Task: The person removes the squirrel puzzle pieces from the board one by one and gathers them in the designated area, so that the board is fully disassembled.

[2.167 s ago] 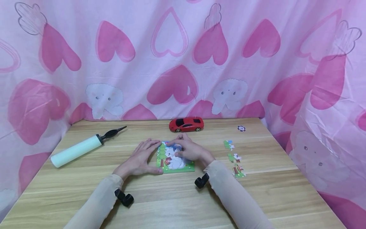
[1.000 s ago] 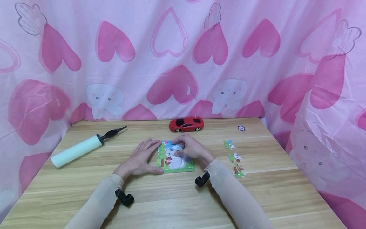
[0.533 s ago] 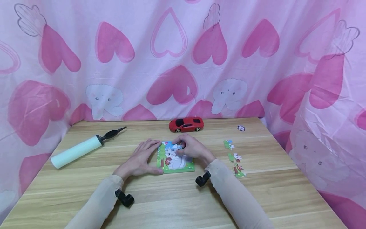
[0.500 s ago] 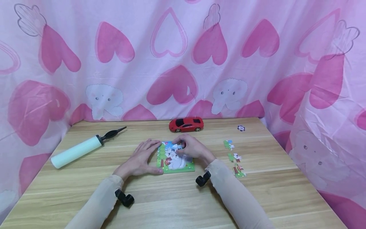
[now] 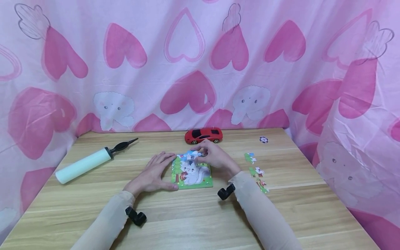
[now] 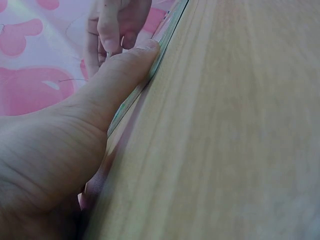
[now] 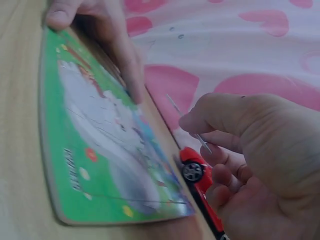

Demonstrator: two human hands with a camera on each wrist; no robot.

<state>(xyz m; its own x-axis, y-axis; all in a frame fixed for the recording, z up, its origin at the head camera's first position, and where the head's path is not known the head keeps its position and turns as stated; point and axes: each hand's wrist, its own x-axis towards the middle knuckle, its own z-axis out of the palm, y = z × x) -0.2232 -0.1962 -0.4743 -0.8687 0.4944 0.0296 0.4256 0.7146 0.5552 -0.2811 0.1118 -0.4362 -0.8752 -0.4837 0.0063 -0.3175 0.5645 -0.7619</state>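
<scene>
A square jigsaw puzzle [image 5: 195, 175] showing a white squirrel in a green forest lies mid-table. My left hand [image 5: 151, 173] rests at its left side, fingers straight, with the thumb against the lower-left edge and a fingertip at the upper-left corner. Over the puzzle's upper part my right hand [image 5: 215, 156] pinches a jigsaw piece [image 5: 193, 155] between thumb and fingers. In the right wrist view that puzzle piece [image 7: 173, 104] appears edge-on as a thin tilted strip, raised off the board. The left wrist view shows the left thumb [image 6: 127, 65] touching the board's edge.
Several loose puzzle pieces [image 5: 257, 171] lie in a column right of the board. A red toy car [image 5: 204, 136] stands behind it. Farther off are a round chip [image 5: 264, 140] at back right and a pale green hand pump [image 5: 84, 165] at left.
My right hand has moved up and a little to the right, lifting a jigsaw piece off the puzzle's upper part. More of the squirrel's tail shows. The left hand has stayed in place.
</scene>
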